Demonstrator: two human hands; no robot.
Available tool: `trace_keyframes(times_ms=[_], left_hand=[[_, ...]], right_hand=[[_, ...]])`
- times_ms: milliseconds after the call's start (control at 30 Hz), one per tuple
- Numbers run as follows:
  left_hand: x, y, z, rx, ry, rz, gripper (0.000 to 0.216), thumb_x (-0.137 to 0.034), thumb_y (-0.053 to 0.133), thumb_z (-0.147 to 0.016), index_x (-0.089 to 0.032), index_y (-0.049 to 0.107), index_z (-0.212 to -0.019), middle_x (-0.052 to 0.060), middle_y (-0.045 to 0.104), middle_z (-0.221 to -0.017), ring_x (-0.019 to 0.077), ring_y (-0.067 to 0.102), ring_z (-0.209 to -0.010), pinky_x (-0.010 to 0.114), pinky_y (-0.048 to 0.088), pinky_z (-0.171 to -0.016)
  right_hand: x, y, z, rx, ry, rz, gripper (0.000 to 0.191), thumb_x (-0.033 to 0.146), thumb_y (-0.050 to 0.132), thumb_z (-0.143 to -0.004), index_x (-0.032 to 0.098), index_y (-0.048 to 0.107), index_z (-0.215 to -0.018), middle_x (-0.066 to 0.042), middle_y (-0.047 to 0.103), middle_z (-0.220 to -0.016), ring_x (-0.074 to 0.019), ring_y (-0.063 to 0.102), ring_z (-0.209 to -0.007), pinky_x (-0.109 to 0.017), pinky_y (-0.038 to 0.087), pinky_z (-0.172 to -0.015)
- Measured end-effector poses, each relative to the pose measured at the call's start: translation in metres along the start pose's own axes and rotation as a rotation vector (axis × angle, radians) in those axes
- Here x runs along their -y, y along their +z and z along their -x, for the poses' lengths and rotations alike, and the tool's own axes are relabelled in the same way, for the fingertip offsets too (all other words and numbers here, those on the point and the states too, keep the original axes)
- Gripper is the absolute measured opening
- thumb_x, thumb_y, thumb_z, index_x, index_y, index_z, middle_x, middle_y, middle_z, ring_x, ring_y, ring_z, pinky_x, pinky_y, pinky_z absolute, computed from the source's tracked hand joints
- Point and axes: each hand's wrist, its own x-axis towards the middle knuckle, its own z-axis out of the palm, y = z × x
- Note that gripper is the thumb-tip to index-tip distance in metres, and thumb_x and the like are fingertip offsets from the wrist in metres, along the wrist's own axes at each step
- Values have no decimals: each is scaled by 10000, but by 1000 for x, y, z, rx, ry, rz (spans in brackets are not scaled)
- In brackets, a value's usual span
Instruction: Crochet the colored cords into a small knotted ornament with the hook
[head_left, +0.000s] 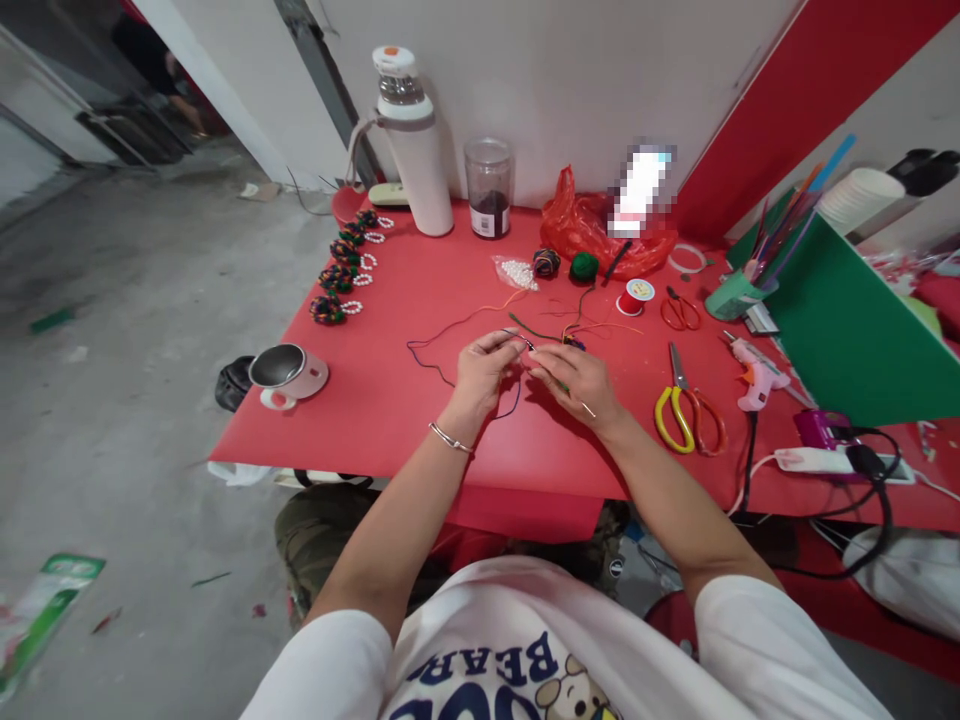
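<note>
Both my hands meet over the middle of the red table (390, 400). My left hand (484, 372), with a thin bracelet on its wrist, pinches the ends of thin coloured cords (465, 322) that trail away across the table. My right hand (576, 382) is closed on the same cords right next to it, and a thin pale stick pokes out below its fingers. A small dark knotted piece (574, 342) lies just beyond my fingertips.
A row of knotted cord-and-pearl pieces (339, 272) runs along the far left edge. Nearby stand a steel mug (285, 372), a white flask (412, 140), a jar (489, 188), a red bag (592, 228), yellow scissors (682, 408), small red scissors (679, 310), a glue gun (756, 372) and a thread spool (636, 296).
</note>
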Motion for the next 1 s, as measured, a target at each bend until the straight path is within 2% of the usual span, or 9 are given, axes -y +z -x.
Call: trace_keyframes(times_ms=[167,300,467,633,733,900,1000], left_hand=[[-5,-1,1,96,-157,148,359,-103,897,-545,-115,747,-871,1,691,-661,73,598,-535,158,394,-462],[-10,-8,0,195,-244,116,341,-79,864,-577,-104,754,-898,9,694,-674,85,617,-534,154,377,-426],[-13,-12,0,199,-273,42,310,-51,823,-591,-98,761,-892,20,688,-657,100,631,-529,155,344,-395],[-15,-13,0,194,-290,9,290,-41,809,-597,-97,762,-877,26,683,-656,105,633,-526,159,327,-386],[-15,-12,0,203,-280,-3,303,-44,824,-584,-95,763,-876,23,678,-646,108,631,-525,164,335,-393],[-16,-10,3,264,-261,32,321,-63,858,-569,-107,768,-874,11,678,-636,100,628,-532,159,346,-413],[-15,-10,4,296,-241,64,332,-75,878,-558,-118,777,-871,4,679,-637,97,629,-535,153,346,-414]], right_hand=[[1,-2,1,-36,36,-111,295,372,633,-1041,291,750,-1299,-87,791,-1268,-228,759,-1168,-390,624,-1018],[-4,-15,-1,-43,96,-309,273,416,703,-993,336,787,-1240,-48,824,-1197,-214,784,-1108,-388,625,-996],[-9,-31,-8,47,218,-410,223,465,734,-963,341,836,-1117,-33,852,-1106,-226,804,-1060,-413,609,-1015],[-5,-42,-13,73,275,-474,190,463,748,-954,340,854,-1051,-27,859,-1056,-222,808,-1023,-399,609,-996],[-1,-45,-13,67,357,-526,188,454,738,-962,320,860,-1011,-31,859,-1014,-214,799,-988,-376,617,-947],[-5,-37,-7,3,562,-709,303,557,700,-960,296,852,-982,-31,845,-963,-194,784,-869,-319,630,-762],[-6,-33,-5,-37,588,-752,300,556,702,-960,294,847,-971,-24,840,-947,-182,775,-836,-302,625,-736]])
